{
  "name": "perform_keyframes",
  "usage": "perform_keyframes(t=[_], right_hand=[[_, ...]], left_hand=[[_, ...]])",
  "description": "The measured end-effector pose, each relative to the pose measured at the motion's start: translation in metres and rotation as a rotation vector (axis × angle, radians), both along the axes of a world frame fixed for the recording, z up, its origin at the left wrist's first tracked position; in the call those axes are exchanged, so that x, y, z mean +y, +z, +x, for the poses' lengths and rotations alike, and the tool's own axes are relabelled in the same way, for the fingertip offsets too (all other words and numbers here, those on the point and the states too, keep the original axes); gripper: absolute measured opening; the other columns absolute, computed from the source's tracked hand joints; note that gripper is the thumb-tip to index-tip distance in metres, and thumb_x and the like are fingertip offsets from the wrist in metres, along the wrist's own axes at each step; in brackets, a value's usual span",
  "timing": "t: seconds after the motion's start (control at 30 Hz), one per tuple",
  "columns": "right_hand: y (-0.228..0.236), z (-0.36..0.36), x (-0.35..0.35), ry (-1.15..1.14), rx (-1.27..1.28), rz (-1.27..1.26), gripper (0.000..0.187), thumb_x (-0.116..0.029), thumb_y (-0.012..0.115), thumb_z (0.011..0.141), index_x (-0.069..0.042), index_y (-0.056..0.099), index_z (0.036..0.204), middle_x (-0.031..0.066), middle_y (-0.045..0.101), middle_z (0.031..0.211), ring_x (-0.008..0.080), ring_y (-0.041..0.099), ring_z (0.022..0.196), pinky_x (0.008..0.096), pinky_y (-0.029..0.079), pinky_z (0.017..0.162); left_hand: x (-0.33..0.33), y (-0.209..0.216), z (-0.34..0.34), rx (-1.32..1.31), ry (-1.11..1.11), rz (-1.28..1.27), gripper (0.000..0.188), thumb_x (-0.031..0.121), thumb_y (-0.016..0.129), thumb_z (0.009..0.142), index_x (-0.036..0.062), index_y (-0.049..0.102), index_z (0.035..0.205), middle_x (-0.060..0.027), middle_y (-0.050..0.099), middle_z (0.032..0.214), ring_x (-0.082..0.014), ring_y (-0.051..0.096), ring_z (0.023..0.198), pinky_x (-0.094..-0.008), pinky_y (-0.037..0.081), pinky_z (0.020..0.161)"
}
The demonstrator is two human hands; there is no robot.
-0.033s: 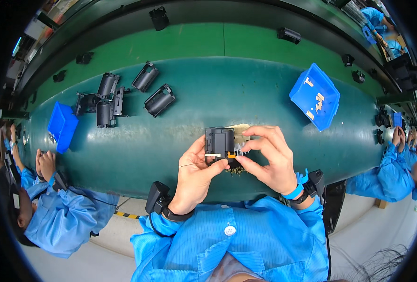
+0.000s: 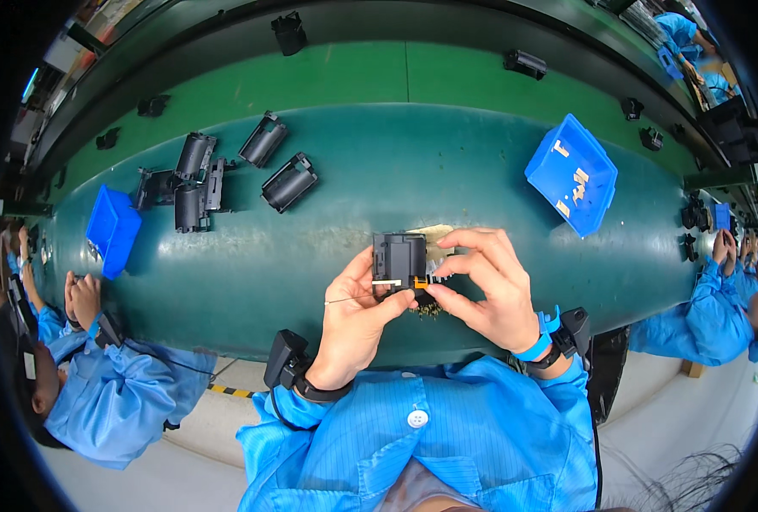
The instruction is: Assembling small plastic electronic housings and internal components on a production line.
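My left hand (image 2: 355, 328) is closed around the left and lower sides of a black plastic housing (image 2: 399, 252), its thumb along the bottom edge. A short pale strip (image 2: 386, 282) lies across the housing's lower left, and a thin wire-like line runs out past my left fingers. At the lower right corner sits a small orange part (image 2: 421, 282). My right hand (image 2: 494, 290) is closed in a pinch on it, thumb and forefinger at its right end. Small white pieces show partly behind the right fingertips. A pale sheet (image 2: 434, 235) lies behind the housing.
Several black housings (image 2: 290, 182) lie at left on the green work surface (image 2: 353, 154). A blue bin (image 2: 597, 205) with pale small pieces stands right, another blue bin (image 2: 114, 229) left. Black parts (image 2: 526, 64) lie farther back. Co-workers in blue sit at both sides.
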State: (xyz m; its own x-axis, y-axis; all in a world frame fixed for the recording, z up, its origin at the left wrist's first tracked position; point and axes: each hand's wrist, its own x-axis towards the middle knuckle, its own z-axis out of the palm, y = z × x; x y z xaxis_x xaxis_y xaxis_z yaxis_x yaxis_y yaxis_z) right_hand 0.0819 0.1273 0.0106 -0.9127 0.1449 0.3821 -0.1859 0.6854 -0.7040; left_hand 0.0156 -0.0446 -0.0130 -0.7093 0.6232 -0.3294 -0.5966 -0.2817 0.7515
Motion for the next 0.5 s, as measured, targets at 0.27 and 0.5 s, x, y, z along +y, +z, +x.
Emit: perform_keyframes(t=[0.27, 0.5], right_hand=[[-0.005, -0.002, 0.002, 0.048, -0.003, -0.037, 0.017, -0.007, 0.075, 0.07, -0.006, 0.063, 0.083, 0.0089, 0.06, 0.105, 0.0263, 0.057, 0.091, 0.0349, 0.048, 0.077], [-0.012, -0.003, 0.005, 0.005, -0.067, -0.228, 0.014, -0.007, 0.073, 0.073, -0.005, 0.063, 0.081, 0.0089, 0.063, 0.1, 0.0245, 0.058, 0.088, 0.034, 0.047, 0.077]], left_hand=[[0.003, 0.001, 0.003, -0.011, -0.023, -0.002, 0.056, -0.013, 0.062, 0.077, -0.0047, 0.043, 0.129, -0.0096, 0.063, 0.106, -0.0115, 0.063, 0.086, -0.0248, 0.055, 0.074], [0.001, -0.003, 0.003, -0.022, -0.054, -0.014, 0.059, -0.015, 0.061, 0.076, -0.0052, 0.042, 0.131, -0.0088, 0.061, 0.111, -0.0111, 0.061, 0.088, -0.0248, 0.055, 0.075]])
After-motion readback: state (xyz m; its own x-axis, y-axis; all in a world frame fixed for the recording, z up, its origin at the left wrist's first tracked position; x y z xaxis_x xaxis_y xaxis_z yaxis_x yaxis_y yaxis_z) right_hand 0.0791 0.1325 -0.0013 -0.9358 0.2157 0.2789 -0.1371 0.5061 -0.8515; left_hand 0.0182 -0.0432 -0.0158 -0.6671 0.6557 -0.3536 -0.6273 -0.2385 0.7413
